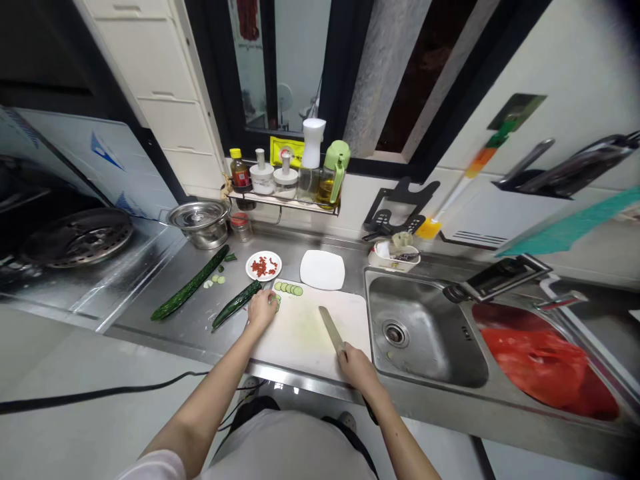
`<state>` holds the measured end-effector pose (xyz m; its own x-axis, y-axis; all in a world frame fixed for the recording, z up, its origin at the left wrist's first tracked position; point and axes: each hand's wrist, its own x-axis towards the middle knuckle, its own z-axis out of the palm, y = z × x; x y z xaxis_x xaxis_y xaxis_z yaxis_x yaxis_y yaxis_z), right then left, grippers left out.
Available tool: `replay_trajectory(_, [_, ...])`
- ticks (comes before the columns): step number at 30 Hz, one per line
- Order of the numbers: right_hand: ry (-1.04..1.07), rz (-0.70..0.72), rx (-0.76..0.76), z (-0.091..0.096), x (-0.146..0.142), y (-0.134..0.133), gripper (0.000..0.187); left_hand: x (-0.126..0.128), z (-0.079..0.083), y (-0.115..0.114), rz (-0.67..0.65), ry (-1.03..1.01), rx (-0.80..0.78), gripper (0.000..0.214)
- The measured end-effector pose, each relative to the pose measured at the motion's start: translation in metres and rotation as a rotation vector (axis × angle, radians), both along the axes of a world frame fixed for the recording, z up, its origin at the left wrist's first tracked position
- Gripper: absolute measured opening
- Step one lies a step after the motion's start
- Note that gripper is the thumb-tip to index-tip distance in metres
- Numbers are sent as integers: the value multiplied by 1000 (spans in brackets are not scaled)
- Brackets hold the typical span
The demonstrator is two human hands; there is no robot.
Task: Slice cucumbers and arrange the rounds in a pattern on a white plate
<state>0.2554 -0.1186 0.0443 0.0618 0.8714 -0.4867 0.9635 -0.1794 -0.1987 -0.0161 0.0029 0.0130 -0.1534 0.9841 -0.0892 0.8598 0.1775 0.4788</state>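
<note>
A white cutting board (305, 340) lies on the counter in front of me. At its left edge my left hand (263, 309) is closed, its fingertips on some cucumber slices (278, 303). Just above, a short overlapping row of cucumber slices (289, 288) rests on the board. My right hand (356, 367) grips a kitchen knife (331, 330), its blade pointing away from me over the right part of the board. A dark green piece of cucumber (235, 305) sits left of my left hand, and a long whole cucumber (190, 283) lies farther left.
Behind the board stand a white plate with chopped red bits (263, 266) and a square white plate (323, 269). A steel sink (425, 327) is on the right, with a red bag (540, 367) in a second basin. A lidded steel pot (203, 223) stands at the back left.
</note>
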Motion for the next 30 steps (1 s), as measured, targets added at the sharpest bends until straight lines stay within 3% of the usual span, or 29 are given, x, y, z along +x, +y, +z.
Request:
replay_trajectory(9, [-9, -6, -28, 5, -5, 0, 31, 48, -3, 27, -194, 66, 49, 33])
replay_trajectory(19, [-12, -12, -12, 5, -6, -2, 31, 61, 1, 37, -335, 243, 41, 29])
replay_trajectory(24, [-13, -5, -20, 6, -7, -1, 31, 64, 5, 37, -255, 166, 27, 24])
replay_trajectory(30, [-3, -26, -14, 4, -6, -1, 31, 62, 5, 30, -121, -119, -95, 32])
